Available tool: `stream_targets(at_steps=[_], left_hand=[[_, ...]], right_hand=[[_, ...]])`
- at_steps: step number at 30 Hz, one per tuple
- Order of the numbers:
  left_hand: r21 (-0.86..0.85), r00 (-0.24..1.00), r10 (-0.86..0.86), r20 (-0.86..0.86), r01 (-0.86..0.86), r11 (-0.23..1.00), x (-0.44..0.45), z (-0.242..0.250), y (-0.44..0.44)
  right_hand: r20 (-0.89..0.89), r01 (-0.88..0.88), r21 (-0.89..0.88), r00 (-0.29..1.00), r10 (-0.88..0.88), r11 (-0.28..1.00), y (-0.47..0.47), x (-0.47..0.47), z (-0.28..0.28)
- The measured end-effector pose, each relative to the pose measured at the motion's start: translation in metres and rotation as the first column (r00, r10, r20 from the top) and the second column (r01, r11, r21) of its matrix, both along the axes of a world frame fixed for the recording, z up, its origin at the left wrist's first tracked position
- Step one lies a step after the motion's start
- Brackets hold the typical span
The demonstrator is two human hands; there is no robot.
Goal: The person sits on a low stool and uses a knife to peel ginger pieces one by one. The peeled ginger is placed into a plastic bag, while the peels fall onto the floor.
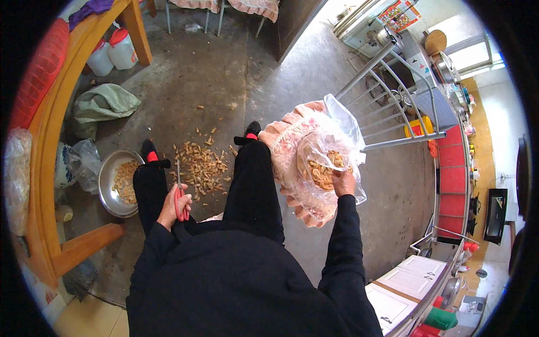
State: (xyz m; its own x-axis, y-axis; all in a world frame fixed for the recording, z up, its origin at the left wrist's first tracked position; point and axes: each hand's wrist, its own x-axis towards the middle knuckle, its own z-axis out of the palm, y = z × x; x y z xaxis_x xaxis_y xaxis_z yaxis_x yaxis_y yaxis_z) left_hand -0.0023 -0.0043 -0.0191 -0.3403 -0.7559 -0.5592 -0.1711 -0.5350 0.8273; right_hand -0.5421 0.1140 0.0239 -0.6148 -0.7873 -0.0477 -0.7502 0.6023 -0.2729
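My left hand [176,205] grips red-handled scissors [181,202], their blades pointing away from me above scraps on the floor. My right hand [344,183] reaches into a clear plastic bag [304,147] of curled, orange-brown dried pieces [321,175], which look like dried shrimp. Its fingertips are hidden among them, so a grasp cannot be made out. The bag rests on a chair with a pink, frilled floral seat cover [284,145]. Between my feet lies a loose heap of tan scraps [204,166]. A steel basin [110,204] by my left foot contains small tan pieces [126,181].
A wooden table frame [46,156] runs along the left, with a sack [107,103] and red-lidded plastic containers [122,48] beneath or beside it. The chair's metal backrest [379,97] stands at the right. Farther right are red-fronted kitchen cabinets [452,181].
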Motion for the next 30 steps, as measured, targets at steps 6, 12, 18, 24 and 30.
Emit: stream_targets(at_steps=[6,12,18,24,30], left_hand=[[0.023,1.000,-0.016,0.016,0.016,1.000,-0.001,0.000,0.000],[0.047,0.999,-0.016,0.034,0.014,0.999,-0.002,0.008,-0.002],[0.007,1.000,0.002,-0.031,-0.002,1.000,0.000,-0.006,0.000],[-0.018,0.999,-0.044,0.022,0.044,0.999,-0.002,-0.003,-0.001],[-0.467,0.831,-0.307,0.463,0.523,0.713,-0.018,0.041,-0.002]], right_hand=[[0.726,0.496,-0.202,0.655,-0.211,0.845,0.014,-0.015,0.020],[0.915,0.681,-0.246,0.398,-0.067,0.690,0.018,0.008,0.046],[0.923,0.808,-0.376,0.369,0.108,0.454,0.015,0.006,0.063],[0.892,0.883,-0.428,0.379,0.244,0.194,0.006,0.036,0.098],[0.869,0.681,-0.409,0.087,0.487,0.607,-0.045,0.139,0.128]])
